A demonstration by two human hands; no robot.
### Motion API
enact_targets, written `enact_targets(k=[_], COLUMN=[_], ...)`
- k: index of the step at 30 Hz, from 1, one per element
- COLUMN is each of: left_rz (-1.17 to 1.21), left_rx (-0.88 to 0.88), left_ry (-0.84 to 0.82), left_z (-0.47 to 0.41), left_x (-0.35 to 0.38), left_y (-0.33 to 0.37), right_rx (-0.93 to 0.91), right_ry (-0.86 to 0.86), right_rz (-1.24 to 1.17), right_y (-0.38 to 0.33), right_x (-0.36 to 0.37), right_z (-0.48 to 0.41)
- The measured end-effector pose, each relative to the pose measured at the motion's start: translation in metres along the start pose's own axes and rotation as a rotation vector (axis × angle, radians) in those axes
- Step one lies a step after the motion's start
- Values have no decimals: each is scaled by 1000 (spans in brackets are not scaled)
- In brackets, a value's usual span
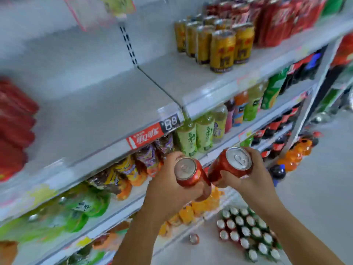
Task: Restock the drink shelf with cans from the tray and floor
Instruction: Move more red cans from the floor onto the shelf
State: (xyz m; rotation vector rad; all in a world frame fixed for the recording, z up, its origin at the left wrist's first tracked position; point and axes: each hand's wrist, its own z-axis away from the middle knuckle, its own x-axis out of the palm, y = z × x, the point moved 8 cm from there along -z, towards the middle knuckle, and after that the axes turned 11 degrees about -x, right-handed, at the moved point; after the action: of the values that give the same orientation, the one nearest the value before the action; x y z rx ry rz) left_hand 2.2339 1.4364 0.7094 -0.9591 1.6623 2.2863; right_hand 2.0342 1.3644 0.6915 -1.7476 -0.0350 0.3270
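My left hand [164, 190] wraps one red can [193, 178], my right hand [256, 176] a second can [219, 169], tops tilted toward me. The bare shelf [91, 111] lies up-left, front edge nearest my left hand.

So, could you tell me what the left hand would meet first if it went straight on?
Probably the purple snack packets beside the green bottles: the left hand, gripping a red can, points up towards them. Depth is unclear, so this is a guess.
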Motion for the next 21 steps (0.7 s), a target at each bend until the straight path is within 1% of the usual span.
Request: enact_targets(k=[4,6,9,13,15,21], left_rz=[135,256,398,547,633,644], left_rx=[77,98,123,94,76,69], left_ry=[194,254,351,529,612,706], left_z=[41,59,84,105,112,119], left_x=[-85,-122,-171,-228,-252,-294], left_y=[33,35,26,-11,-32,-66], right_rx=[-200,-291,-376,-467,-466,-445], right_ry=[-67,-102,-142,-245,-288,-407], right_rz=[-76,-89,-111,-91,-78,-71], right_y=[-93,-133,-178,-214,-225,-238], right_x=[29,48,83,146,180,264], right_z=[-12,-14,-20,-31,-40,-65])
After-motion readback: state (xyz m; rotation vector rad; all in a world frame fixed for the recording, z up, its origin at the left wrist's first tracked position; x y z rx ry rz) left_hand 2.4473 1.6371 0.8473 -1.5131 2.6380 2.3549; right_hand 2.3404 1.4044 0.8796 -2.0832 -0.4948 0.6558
